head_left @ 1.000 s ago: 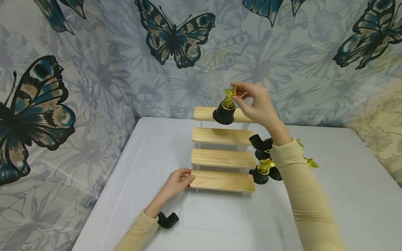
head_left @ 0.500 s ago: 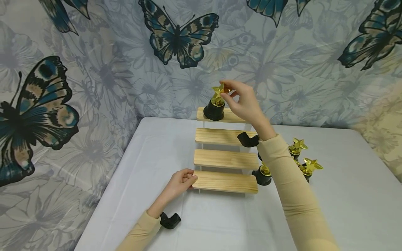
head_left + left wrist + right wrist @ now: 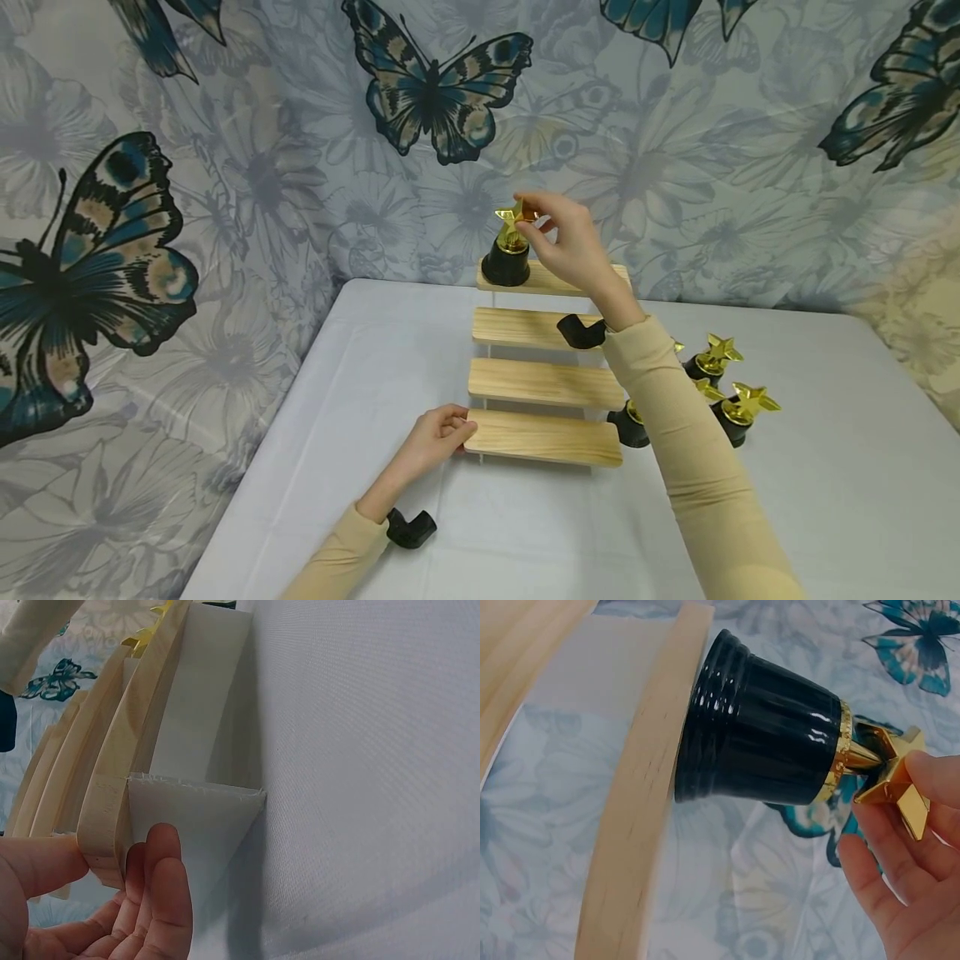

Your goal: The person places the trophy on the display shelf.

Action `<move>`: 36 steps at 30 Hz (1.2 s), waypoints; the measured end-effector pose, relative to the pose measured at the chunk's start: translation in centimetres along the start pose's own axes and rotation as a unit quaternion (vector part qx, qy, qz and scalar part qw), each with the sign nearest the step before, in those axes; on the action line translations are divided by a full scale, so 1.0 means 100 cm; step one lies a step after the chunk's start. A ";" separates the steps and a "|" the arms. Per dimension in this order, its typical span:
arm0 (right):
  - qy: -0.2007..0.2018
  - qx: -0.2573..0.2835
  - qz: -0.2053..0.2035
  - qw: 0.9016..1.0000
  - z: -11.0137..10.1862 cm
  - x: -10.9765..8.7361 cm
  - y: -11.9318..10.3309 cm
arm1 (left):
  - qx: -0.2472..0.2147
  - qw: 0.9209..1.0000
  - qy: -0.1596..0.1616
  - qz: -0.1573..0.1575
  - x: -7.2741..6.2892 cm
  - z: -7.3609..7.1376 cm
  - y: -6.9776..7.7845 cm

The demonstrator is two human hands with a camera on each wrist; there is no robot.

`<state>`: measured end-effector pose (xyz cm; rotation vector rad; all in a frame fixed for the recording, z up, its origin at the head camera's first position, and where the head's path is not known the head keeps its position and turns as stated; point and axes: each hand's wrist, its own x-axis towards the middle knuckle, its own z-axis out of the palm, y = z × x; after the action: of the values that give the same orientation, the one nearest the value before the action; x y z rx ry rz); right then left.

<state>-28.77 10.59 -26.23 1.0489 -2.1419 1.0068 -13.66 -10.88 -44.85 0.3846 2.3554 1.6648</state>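
Observation:
My right hand [image 3: 566, 242] pinches the gold star of a small trophy [image 3: 506, 262] between thumb and fingers. The trophy's black base [image 3: 761, 724] meets the top step at its left end; in the right wrist view the base looks flush with the wood, upright to it. A four-tier stand with wooden steps [image 3: 543, 437] and pale supports rises in the middle of the table. Low on the left, my left hand [image 3: 431, 437] grips the end of the bottom step [image 3: 105, 817], thumb on top and fingers beneath it.
Several more star trophies [image 3: 716, 358] stand on the white-covered table [image 3: 847, 467] right of the stand, partly behind my right sleeve. Black wrist-worn pieces [image 3: 411, 529] show by both wrists. Butterfly-patterned cloth [image 3: 442, 200] hangs close behind the stand.
My right hand has carried the trophy left and slightly down, from above the top step to its left end. The left hand keeps its grip on the bottom step.

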 end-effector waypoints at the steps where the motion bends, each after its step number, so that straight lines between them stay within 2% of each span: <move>1: 0.000 -0.001 0.000 1.000 0.000 0.000 0.000 | -0.002 1.000 0.000 0.000 0.001 0.000 -0.001; 23: 0.006 -0.004 -0.006 1.000 0.012 0.004 0.005 | 0.006 1.000 -0.003 -0.008 0.004 0.000 0.000; 32: -0.006 0.003 0.036 0.999 0.010 0.001 0.002 | 0.006 1.000 -0.002 -0.009 0.003 0.000 -0.001; 36: 0.011 0.006 0.028 1.000 0.006 -0.004 -0.002 | 0.001 1.000 -0.001 -0.009 0.002 0.000 -0.002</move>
<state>-28.45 10.14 -26.80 0.9832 -2.1604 1.0545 -13.84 -10.91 -45.04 0.3641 2.3517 1.6535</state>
